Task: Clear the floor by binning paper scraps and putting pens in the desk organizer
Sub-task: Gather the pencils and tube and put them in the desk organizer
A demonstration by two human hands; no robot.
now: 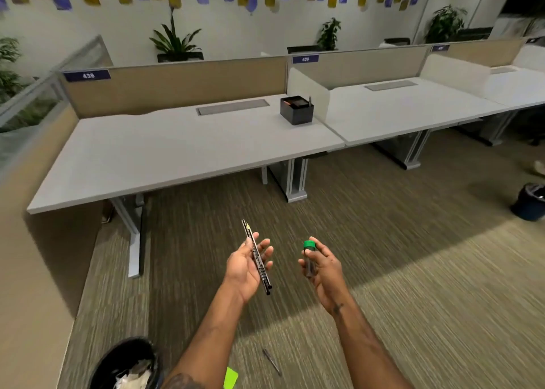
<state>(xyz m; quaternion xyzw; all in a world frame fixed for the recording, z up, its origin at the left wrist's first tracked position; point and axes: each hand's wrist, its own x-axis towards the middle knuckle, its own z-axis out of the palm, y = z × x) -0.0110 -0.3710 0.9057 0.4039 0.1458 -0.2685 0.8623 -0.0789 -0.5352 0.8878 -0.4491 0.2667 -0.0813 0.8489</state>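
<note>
Carpet (368, 241) open up to desk (177, 152); organizer (296, 110) at its back edge. Left hand (246, 266) holds pencils (258, 259), right hand (323, 270) marker (309, 259); pen (272, 361), bin (129, 362) near feet

Dark blue number plate (87, 75) on top edge of tan fabric desk divider (177, 89), far beyond and left of both hands: white digits, seem to read "439", last digit blurred. Second dark blue plate (305, 59) on next tan divider panel (368, 65), far beyond hands, slightly right: "434", soft. Third blue plate (440, 47) further right: digits illegible. White print along thin black pencils (259, 260) in left hand (246, 266): too small to read.
</note>
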